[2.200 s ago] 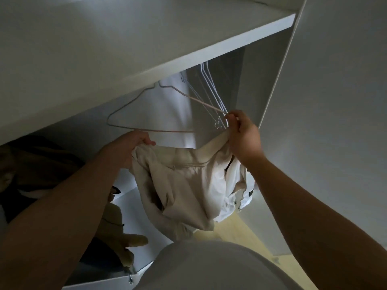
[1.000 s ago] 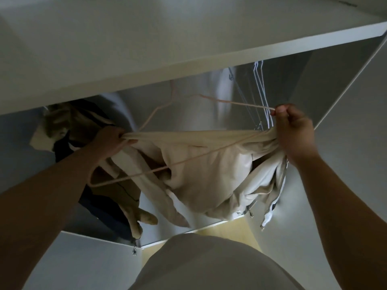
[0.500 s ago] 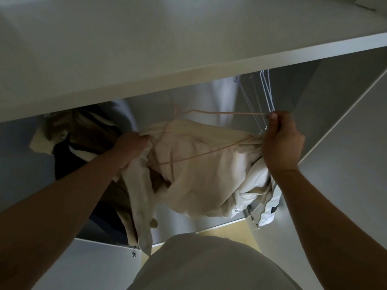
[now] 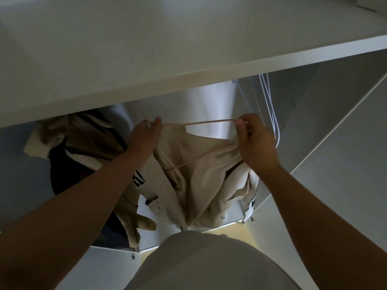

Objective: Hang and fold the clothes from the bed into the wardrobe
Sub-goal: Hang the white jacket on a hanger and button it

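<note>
The cream jacket (image 4: 201, 176) is hanging bunched just below both sets of fingers, inside the wardrobe under the shelf (image 4: 188, 59). Its wire hanger (image 4: 209, 122) is running from fingers to fingers along the top, with a second bar crossing the cloth lower down. The left hand (image 4: 144, 137) is gripping the hanger near its neck, fingers (image 4: 156, 122) curled round it. The right hand (image 4: 255, 143) is pinching the far tip along with a fold of jacket.

So this one is looking half done: it's on the hanger, but crumpled. I can't tell whether the hook is catching a rail, because the shelf is hiding it.

Left of the left fingers, brown and dark garments (image 4: 88, 147) are already hanging. Right of the right fingers, empty white hangers (image 4: 270, 114) are waiting. The bed is sitting out of view, so how much is remaining is anyone's guess, and no folded pieces are showing.
</note>
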Action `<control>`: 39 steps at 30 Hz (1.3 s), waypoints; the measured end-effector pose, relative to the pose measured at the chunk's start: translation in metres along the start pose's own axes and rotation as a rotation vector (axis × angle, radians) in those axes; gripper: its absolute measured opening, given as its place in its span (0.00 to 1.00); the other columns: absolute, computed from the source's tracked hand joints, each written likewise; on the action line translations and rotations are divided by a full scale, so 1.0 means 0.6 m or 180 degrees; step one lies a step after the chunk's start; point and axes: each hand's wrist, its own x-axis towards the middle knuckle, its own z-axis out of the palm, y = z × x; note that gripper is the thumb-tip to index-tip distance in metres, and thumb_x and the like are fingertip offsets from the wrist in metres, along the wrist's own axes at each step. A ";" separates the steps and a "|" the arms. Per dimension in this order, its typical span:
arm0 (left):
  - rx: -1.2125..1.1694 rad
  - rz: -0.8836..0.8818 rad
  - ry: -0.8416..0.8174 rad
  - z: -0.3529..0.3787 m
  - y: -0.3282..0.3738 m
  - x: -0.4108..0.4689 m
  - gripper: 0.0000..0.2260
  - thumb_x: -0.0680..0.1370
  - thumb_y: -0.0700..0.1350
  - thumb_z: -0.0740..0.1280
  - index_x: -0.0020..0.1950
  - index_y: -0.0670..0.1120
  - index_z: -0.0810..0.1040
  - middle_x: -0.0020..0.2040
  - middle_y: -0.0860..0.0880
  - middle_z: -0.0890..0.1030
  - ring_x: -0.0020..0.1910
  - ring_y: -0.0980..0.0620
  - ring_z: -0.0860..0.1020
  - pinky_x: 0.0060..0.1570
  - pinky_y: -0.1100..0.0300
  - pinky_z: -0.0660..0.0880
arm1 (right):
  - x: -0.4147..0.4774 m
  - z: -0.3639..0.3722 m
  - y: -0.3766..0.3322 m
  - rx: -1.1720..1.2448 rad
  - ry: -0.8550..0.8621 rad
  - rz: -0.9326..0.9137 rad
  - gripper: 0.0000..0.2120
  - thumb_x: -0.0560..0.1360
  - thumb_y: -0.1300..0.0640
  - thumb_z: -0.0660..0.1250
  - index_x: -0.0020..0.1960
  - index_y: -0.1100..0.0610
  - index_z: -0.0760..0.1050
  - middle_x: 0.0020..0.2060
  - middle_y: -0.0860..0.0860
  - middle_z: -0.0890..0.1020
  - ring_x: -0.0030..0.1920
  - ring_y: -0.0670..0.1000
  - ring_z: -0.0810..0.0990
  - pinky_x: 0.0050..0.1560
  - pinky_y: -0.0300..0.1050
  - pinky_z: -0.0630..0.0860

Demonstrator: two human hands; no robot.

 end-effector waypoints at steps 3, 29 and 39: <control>0.0061 -0.0214 0.0266 -0.036 -0.020 0.022 0.18 0.85 0.45 0.55 0.72 0.38 0.67 0.66 0.32 0.72 0.63 0.34 0.72 0.58 0.48 0.70 | 0.025 -0.024 0.026 -0.0284 -0.1641 0.0484 0.18 0.68 0.38 0.73 0.51 0.45 0.73 0.31 0.46 0.78 0.32 0.39 0.78 0.29 0.28 0.68; 0.0428 0.1175 0.0660 -0.012 0.022 0.002 0.22 0.82 0.61 0.58 0.53 0.43 0.76 0.48 0.40 0.83 0.50 0.39 0.80 0.46 0.54 0.71 | 0.095 -0.010 -0.092 -0.0779 -0.0941 0.0443 0.13 0.76 0.50 0.66 0.40 0.57 0.69 0.32 0.48 0.71 0.32 0.46 0.70 0.32 0.36 0.64; -0.0469 0.1342 0.0295 0.040 0.074 0.005 0.16 0.83 0.56 0.60 0.50 0.44 0.76 0.44 0.52 0.77 0.43 0.54 0.74 0.44 0.62 0.65 | 0.010 -0.003 -0.102 -0.0050 -0.2388 0.0680 0.20 0.77 0.39 0.62 0.53 0.52 0.82 0.47 0.49 0.85 0.41 0.49 0.85 0.41 0.38 0.81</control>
